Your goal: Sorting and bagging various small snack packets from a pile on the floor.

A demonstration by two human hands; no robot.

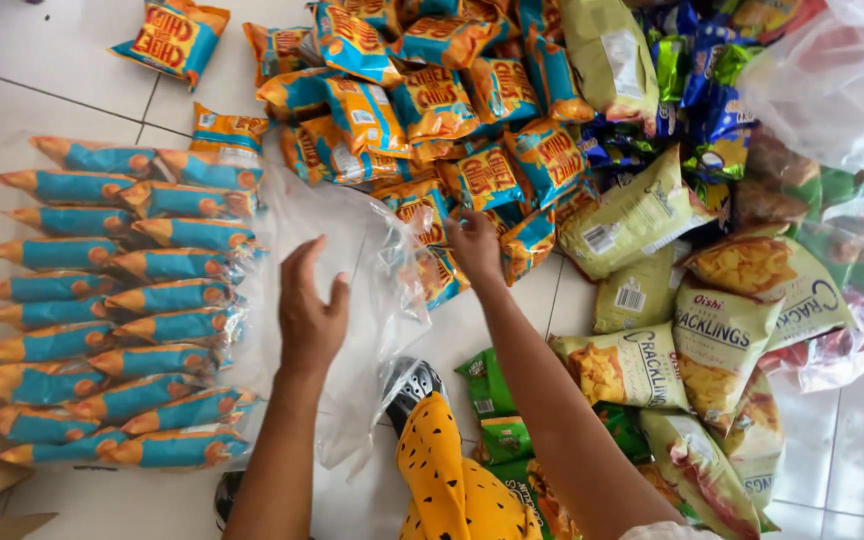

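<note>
Right hand (474, 245) on orange-blue snack packet (430, 215), left hand (309, 315) over clear bag (367, 300).

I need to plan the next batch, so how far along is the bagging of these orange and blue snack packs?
Done: two neat rows of packs lie inside the clear plastic bag. In hand: the right hand reaches into the loose pile, while the left hand hovers open over the bag's mouth. Left: a large heap of the same packs is not yet bagged.
</note>
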